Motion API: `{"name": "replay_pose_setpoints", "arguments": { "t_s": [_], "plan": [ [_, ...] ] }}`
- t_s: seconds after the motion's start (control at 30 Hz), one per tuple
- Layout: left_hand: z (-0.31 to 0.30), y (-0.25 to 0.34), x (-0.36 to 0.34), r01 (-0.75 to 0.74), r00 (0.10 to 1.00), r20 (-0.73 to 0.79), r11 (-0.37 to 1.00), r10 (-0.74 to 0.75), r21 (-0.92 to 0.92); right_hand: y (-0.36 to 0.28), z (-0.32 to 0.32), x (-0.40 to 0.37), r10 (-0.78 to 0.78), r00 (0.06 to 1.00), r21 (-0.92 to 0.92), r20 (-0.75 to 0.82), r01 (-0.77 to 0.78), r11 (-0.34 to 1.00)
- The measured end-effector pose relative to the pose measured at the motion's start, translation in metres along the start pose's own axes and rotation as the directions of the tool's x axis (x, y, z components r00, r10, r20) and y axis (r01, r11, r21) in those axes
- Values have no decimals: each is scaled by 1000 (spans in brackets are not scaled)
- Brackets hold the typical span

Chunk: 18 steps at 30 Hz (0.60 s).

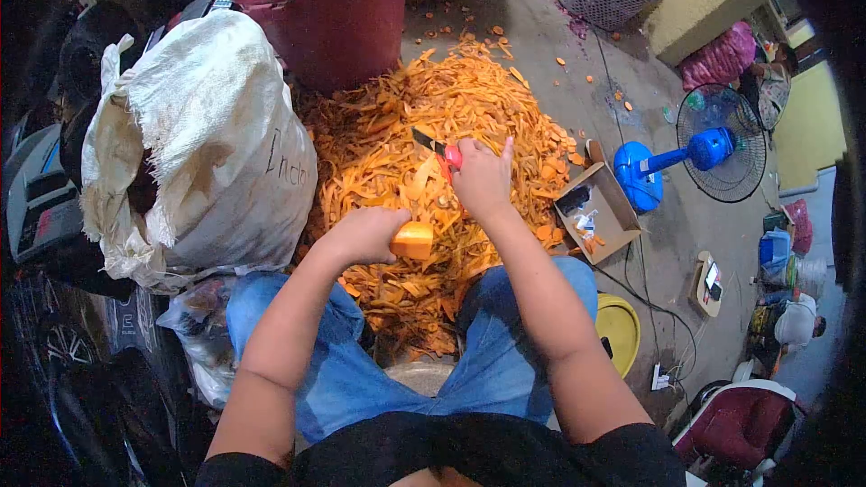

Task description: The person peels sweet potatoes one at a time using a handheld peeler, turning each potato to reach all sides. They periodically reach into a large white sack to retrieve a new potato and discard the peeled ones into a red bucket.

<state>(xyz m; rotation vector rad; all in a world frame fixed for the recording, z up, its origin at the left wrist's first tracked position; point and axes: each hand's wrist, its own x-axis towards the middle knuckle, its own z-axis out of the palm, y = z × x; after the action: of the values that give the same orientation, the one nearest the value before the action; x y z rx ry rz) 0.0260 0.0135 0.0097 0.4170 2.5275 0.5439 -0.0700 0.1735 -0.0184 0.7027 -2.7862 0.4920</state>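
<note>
An orange carrot piece with a smooth peeled surface is held in my left hand, its fingers wrapped round it. My right hand grips a knife by its red handle, and the dark blade points up and to the left, away from the carrot. Beneath both hands a large heap of orange peelings covers the floor between and beyond my knees. The two hands are apart, the right one farther forward.
A white sack stands at the left, with a large red tub behind the heap. On the right are a cardboard box, a blue fan, a yellow lid and cables. A person is at the far right.
</note>
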Motion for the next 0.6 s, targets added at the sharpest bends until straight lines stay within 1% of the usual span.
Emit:
{"name": "replay_pose_setpoints", "arguments": {
  "t_s": [0.07, 0.27, 0.33, 0.37, 0.43, 0.6],
  "plan": [
    [1, -1, 1, 3, 1000, 7, 1000, -3, 4, 1, 1, 0, 1, 1000, -9, -12, -1, 1000],
    [5, -5, 2, -27, 1000, -10, 1000, 27, 2, -2, -3, 1, 15, 1000, 4, 17, -15, 1000],
    [4, -4, 2, -19, 1000, 5, 1000, 19, 12, -4, -8, 3, 75, 983, -9, 165, -75, 997],
    [3, -4, 2, -19, 1000, 5, 1000, 19, 12, -4, -6, 3, 75, 983, -9, 165, -75, 997],
    [3, -3, 2, -20, 1000, 10, 1000, 20, 19, -1, 0, 2, -11, 1000, -16, 27, 11, 1000],
    [3, -2, 2, -27, 1000, 3, 1000, 27, 16, 2, 6, 0, -33, 999, -43, 33, 34, 998]
  ]
}}
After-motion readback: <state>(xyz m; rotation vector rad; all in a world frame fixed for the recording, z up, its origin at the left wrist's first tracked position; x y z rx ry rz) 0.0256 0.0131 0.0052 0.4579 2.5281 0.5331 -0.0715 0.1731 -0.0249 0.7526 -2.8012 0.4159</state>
